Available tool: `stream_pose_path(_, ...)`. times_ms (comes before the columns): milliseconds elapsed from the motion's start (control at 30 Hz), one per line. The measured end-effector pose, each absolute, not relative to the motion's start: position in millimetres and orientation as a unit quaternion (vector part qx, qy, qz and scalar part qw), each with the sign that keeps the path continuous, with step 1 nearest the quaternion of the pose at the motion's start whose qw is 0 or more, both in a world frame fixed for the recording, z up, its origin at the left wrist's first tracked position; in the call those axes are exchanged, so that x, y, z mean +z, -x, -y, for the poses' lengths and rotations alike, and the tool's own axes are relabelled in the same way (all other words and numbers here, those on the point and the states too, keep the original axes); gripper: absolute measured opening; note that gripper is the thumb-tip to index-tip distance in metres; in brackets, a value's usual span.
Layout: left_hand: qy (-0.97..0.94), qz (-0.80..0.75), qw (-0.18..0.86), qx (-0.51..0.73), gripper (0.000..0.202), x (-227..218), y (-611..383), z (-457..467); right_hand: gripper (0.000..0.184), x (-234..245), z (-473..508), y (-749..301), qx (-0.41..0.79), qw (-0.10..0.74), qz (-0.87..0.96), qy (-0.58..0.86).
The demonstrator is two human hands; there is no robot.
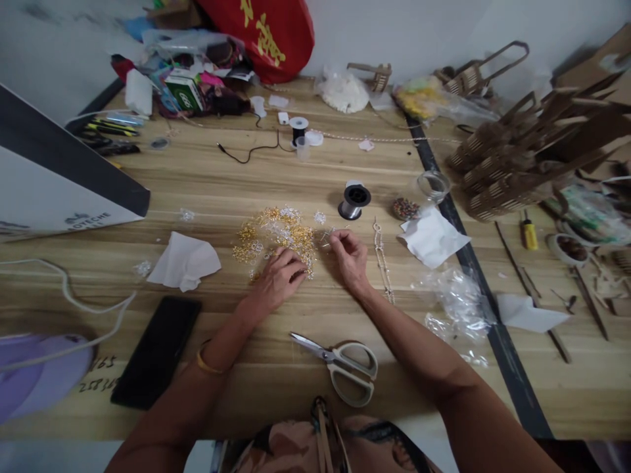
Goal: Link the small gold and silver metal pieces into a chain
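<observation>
My left hand [280,277] rests at the near edge of a loose pile of gold and silver beads [296,233]. Its fingers are bent together with the tips down among the beads; whatever lies under them is hidden. Just right of the pile, my right hand [351,257] pinches a thin silvery wire [326,242] between thumb and forefinger, too fine to make out fully. Beside that hand lies a beaded chain [381,259], stretched out on the wooden table. A spool of silver wire [353,202] stands beyond it. White-handled scissors [345,364] lie nearer my body, blades partly apart.
A black phone [156,351] and a white paper [185,261] lie on the left. To the right are another paper [434,238], clear plastic bags [458,302] and a tipped clear jar [419,197] with colored beads. Woven brown baskets [503,157] crowd the far right.
</observation>
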State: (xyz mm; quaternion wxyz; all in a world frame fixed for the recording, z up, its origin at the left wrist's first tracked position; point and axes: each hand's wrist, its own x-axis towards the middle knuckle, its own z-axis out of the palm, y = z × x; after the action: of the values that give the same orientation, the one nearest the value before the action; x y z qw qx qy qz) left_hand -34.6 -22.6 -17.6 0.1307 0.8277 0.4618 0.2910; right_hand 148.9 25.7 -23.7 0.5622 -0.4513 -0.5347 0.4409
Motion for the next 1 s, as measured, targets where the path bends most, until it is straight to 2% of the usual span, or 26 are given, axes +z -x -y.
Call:
stream_pose_path(300, -0.828, -0.458, 0.129, 0.297, 0.007, -15.5, 40.5, 23.9, 0.022, -23.7, -21.0, -145.3, 0.422, 0.557, 0.550, 0.457)
stream_pose_path(467, -0.823, -0.466, 0.128, 0.298, 0.013, -20.2, 45.8, 23.6, 0.015, -22.9, -12.9, -143.5, 0.373, 0.532, 0.628, 0.427)
stream_pose_path(667, -0.803, -0.467, 0.136, 0.345, 0.012, -25.9, 50.6, 22.4, 0.013, -20.1, -8.1, -142.7, 0.313, 0.511, 0.693, 0.401)
stream_pose_path(1000, -0.740, -0.501, 0.182, 0.411, 0.011, -22.2, 53.9, 20.1, 0.011, -19.2, -2.8, -142.2, 0.285, 0.483, 0.739, 0.373)
